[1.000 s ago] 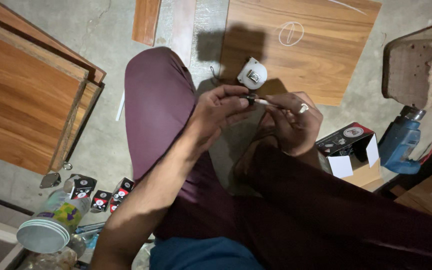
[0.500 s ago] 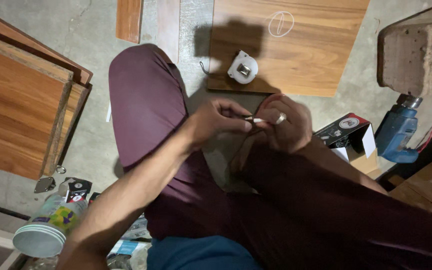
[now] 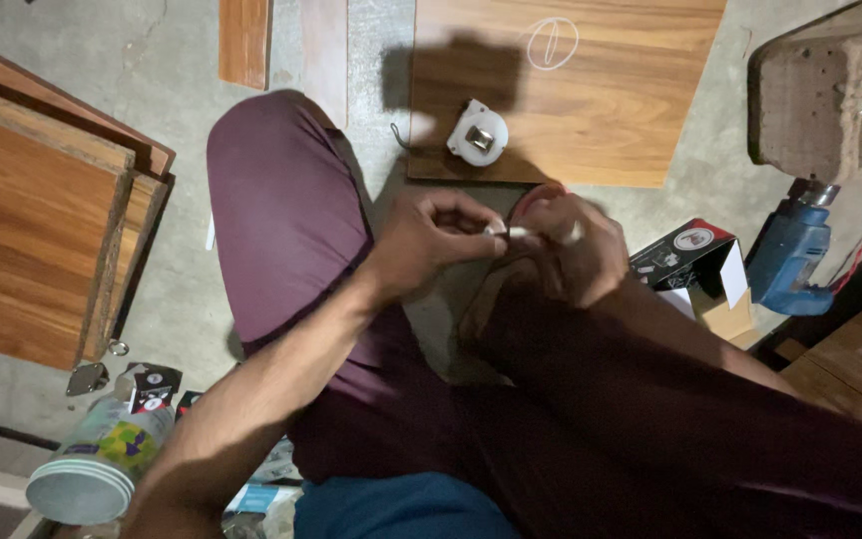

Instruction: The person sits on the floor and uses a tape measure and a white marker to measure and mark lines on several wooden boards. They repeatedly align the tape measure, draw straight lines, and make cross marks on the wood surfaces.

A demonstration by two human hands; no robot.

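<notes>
The left hand (image 3: pixel 429 240) pinched one end of a small, thin whitish piece (image 3: pixel 513 232) between thumb and fingertips, and the right hand (image 3: pixel 576 250) closed its grip on the other end, so the piece bridged the narrow gap between the two hands. What the piece was could not be told; it was too small and dim. Both hands met above the lap, over legs in dark maroon trousers (image 3: pixel 281 230), the left knee raised toward the floor's bare concrete (image 3: pixel 112 60).

Just beyond the hands, a white round tape measure (image 3: pixel 478 133) lay on the near edge of a brown wooden board (image 3: pixel 611 100) that rested flat on the floor and carried a drawn white oval mark (image 3: pixel 552 42). To the right sat a black-and-white cardboard box (image 3: pixel 695 262) with its flap open, and next to it a blue power drill (image 3: pixel 788 262) under a rough concrete block (image 3: pixel 830 90). On the left, stacked brown wood panels (image 3: pixel 32 220) lay well apart from the hands. A pale plastic cup with a coloured print (image 3: pixel 97 464) lay on its side at the lower left.
</notes>
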